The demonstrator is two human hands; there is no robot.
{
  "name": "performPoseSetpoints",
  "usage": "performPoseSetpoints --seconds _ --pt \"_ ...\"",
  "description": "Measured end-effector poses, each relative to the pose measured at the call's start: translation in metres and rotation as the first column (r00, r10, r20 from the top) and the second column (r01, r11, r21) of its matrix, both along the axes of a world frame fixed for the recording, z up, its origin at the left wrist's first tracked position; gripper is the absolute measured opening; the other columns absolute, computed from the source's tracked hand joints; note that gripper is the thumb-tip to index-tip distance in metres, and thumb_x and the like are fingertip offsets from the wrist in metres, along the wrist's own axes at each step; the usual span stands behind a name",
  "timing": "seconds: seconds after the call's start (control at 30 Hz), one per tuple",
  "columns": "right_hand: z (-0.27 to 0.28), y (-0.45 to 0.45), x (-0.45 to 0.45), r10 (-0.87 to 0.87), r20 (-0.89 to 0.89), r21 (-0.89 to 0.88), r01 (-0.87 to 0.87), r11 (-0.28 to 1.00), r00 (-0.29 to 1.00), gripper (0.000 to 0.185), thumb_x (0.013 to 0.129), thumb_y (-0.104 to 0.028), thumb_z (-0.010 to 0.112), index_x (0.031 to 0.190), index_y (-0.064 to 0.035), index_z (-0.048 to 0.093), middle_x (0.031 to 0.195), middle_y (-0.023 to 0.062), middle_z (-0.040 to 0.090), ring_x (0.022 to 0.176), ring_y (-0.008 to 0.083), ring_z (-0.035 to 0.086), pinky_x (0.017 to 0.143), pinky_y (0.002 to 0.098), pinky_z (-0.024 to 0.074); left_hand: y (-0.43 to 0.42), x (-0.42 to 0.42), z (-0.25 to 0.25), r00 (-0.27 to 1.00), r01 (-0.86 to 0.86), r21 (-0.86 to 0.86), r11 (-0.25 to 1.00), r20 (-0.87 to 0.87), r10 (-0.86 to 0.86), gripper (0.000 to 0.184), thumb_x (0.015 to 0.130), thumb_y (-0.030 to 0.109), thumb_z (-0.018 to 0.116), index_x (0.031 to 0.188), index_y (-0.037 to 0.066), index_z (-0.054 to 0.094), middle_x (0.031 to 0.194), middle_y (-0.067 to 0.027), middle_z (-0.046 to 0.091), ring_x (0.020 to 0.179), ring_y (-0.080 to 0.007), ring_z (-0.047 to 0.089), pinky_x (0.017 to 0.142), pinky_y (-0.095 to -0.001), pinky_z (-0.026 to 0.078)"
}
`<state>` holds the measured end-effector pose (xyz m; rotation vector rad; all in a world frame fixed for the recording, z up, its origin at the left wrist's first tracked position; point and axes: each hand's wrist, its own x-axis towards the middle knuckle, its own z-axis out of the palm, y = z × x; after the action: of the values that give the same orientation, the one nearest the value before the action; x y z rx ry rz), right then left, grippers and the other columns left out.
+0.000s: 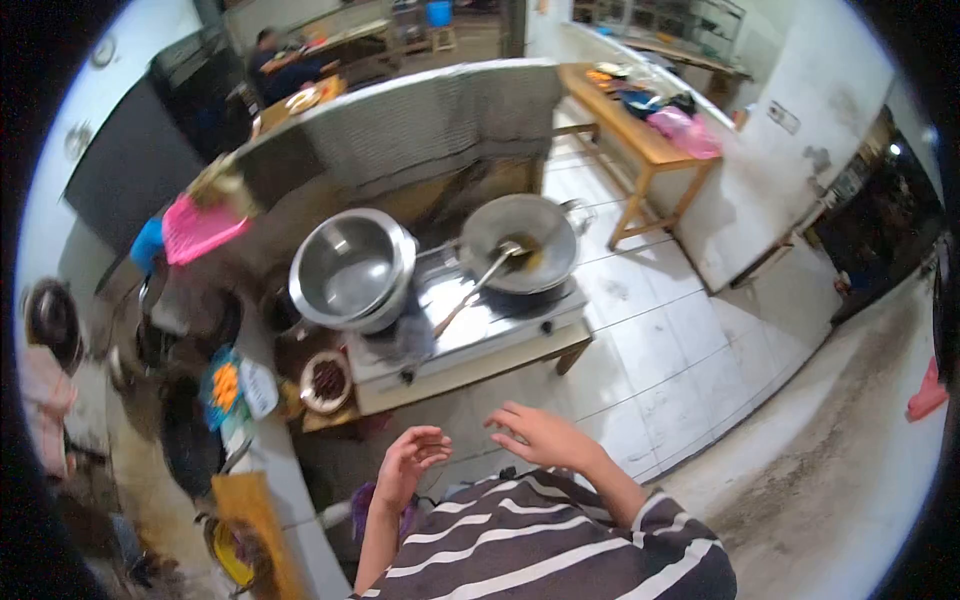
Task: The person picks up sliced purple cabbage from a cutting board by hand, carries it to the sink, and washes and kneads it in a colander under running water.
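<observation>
Both hands are raised in front of the striped shirt, touching nothing. My left hand (412, 463) is empty, its fingers apart and slightly curled. To its right, my right hand (535, 436) points leftward, also empty with fingers spread. Beyond them stands a two-burner stove (450, 300). A large metal bowl (350, 265) rests on its left side. On the right burner sits a wok (498, 222) with some oily liquid and a ladle (478, 288) leaning in it.
A bowl of dark red pieces (326, 382) is left of the stove, near orange pieces (225, 385) on a counter. A pink basket (200, 228) hangs at the left. A wooden table (640, 135) stands at the back right. A person (275, 70) sits far behind the partition.
</observation>
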<state>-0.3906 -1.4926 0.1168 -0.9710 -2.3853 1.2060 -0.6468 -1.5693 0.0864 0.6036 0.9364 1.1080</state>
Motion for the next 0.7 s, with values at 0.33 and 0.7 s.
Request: performPoseSetpoints --seconds 0.33,0.7 --pt "0.039 0.122 0.321 -0.581 -0.080 -0.153 0.566 0.810 0.810 0.023 0.092 -0.018 0.054 0.109 -0.0036 0.058 0.099 0.0120 0.060 0.081 0.0223 0.060 0.072 0.0343 0.0487 0.195 0.294 -0.020 0.975 0.218 -0.040 0.975 0.063 -0.215 0.016 0.075 -0.005 0.045 0.067 0.008 0.040 0.056 0.0010 0.036 0.046 -0.0088 0.031 0.043 -0.0241 0.023" --pt "-0.012 0.373 0.503 -0.483 -0.013 -0.101 0.479 0.872 0.876 0.024 0.090 -0.015 0.056 0.111 -0.0054 0.055 0.101 0.0134 0.054 0.087 0.0261 0.061 0.077 0.0348 0.0486 0.445 0.499 -0.045 0.947 0.307 -0.086 0.948 0.131 -0.295 0.012 0.082 -0.003 0.042 0.075 0.006 0.044 0.058 0.0016 0.037 0.050 -0.0093 0.035 0.048 -0.0238 0.029"
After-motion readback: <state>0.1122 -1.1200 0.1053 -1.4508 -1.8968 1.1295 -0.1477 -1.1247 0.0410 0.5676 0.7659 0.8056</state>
